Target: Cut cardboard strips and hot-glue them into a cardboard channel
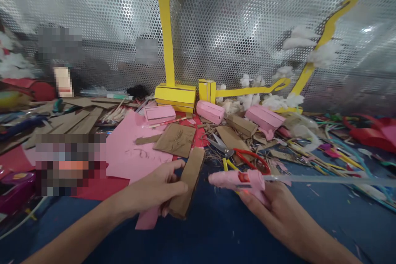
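Note:
My left hand is closed round a long brown cardboard piece, held upright on edge over the blue table, with a pink paper strip under the fingers. My right hand grips a pink glue gun. Its nozzle points left and sits just short of the cardboard's right edge. A clear glue stick juts out of the gun's back to the right.
Red-handled scissors lie just behind the gun. Pink paper sheets, cardboard scraps, pink boxes, yellow card structures and cotton tufts crowd the table before a perforated metal wall. Coloured strips litter the right side.

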### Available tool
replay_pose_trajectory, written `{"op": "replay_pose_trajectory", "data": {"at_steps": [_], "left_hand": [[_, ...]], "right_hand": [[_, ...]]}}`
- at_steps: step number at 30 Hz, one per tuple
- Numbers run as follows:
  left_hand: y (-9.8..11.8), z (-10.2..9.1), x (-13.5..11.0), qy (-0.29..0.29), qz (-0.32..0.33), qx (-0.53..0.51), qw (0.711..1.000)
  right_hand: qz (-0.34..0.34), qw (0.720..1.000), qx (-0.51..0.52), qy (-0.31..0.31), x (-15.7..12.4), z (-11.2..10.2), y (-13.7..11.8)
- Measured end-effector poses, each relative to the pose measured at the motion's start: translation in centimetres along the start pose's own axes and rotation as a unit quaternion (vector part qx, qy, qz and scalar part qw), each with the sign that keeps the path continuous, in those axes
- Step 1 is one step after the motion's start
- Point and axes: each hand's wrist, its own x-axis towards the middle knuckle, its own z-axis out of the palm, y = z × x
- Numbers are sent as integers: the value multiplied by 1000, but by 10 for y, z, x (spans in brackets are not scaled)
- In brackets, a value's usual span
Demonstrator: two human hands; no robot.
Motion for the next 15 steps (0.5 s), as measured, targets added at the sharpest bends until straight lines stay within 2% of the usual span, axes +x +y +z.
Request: {"op": "replay_pose_trajectory", "data": {"at_steps": [1, 3, 5, 8, 12, 15], "left_hand": [[-1, 0, 1, -2, 4, -3, 1000], [-5, -2, 2, -5, 8, -2, 1000], [-7, -3, 3, -4, 10, 3, 1000], [-11, -3, 5, 10, 14, 7, 1000], [-16, -5, 8, 33, 2, -4, 999], [-21, -6, 11, 42, -1, -5, 999]], "right_hand": [[17, 1000, -8, -7, 0, -4, 3], [74, 997, -5, 34, -4, -15, 14], [119, 985, 0, 125, -11, -33, 33], [171, 963, -68, 199, -30, -72, 65], [192, 937, -117, 269, -59, -114, 96], [191, 922, -147, 303, -76, -120, 113]]}}
